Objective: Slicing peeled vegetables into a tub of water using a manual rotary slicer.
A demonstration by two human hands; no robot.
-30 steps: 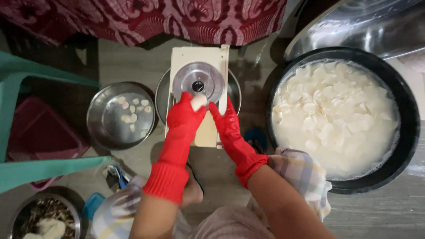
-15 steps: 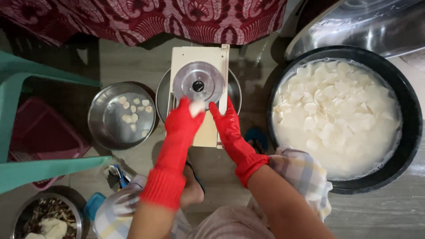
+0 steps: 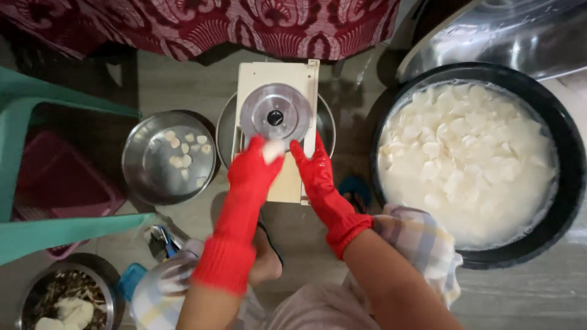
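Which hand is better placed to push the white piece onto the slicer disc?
Probably left: the left hand already grips the white piece just below the metal disc. The right hand rests on the slicer board.

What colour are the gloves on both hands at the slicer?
Bright red, on the left hand and right hand; clearest in the head view.

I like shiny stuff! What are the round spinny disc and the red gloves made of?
The round disc looks like bare metal, probably steel or aluminium: silvery, with ring-shaped glints. The gloves on the left hand and right hand look like rubber: smooth, glossy red, with ribbed cuffs.
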